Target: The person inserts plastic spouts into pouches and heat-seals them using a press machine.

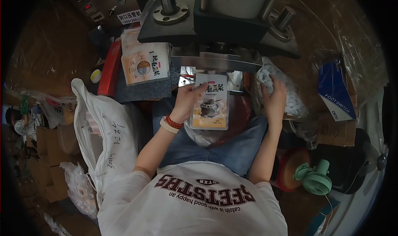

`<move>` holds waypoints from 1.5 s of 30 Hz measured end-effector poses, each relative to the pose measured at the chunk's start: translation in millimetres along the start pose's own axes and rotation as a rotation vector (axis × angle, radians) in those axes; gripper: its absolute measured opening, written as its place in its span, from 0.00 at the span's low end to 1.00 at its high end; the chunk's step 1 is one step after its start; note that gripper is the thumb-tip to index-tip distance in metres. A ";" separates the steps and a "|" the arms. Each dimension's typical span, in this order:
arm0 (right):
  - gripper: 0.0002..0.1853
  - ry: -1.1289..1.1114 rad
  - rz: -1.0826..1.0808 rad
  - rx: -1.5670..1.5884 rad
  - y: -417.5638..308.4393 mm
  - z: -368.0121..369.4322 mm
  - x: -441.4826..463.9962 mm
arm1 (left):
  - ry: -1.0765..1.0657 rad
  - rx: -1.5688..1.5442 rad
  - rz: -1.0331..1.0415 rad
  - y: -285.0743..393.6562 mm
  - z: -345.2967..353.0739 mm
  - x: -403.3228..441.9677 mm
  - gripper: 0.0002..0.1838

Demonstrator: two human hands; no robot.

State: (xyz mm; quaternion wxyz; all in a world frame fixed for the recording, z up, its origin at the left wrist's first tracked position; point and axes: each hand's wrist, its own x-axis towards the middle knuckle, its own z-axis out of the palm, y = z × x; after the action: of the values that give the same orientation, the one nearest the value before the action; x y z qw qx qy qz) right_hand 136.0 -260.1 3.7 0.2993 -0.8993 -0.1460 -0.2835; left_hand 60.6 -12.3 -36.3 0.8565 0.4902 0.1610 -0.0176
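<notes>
The printed pouch (212,111) is before the press (234,35), gripped near its top by the left hand (186,102) (presumably for steadiness), while the right hand (274,98) meets white pieces (293,101) placed handily close, its grip unclear.

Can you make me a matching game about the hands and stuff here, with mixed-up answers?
1. Left hand
2. Right hand
3. Fan
4. FOOT SWITCH box

A. Pale green
B. Reaching to the small white pieces
C. Mostly blue
D. Holding a printed pouch

Right pairs: 1-D, 2-B, 3-A, 4-C
</notes>
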 end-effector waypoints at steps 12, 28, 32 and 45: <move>0.11 -0.034 0.229 0.320 -9.4 -5.0 -17.3 | 0.592 1.459 0.855 48.6 -93.3 10.6 0.29; 0.17 -0.511 -0.135 0.851 -110.9 16.4 -52.7 | 0.112 1.308 0.963 43.0 -42.3 -85.5 0.26; 0.20 -0.447 -0.540 0.484 -107.1 -12.7 -38.1 | -0.058 1.363 0.865 45.9 -27.7 -91.7 0.24; 0.12 -0.070 0.031 0.045 -15.8 -12.7 -3.3 | -0.120 0.084 -0.048 5.3 -0.2 3.6 0.18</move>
State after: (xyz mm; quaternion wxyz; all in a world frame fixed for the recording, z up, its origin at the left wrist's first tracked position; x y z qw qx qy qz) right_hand 121.2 -256.0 17.3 0.3186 -0.9038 -0.1486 -0.2438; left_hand 65.0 -8.9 -33.0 0.8426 0.5196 0.1200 -0.0743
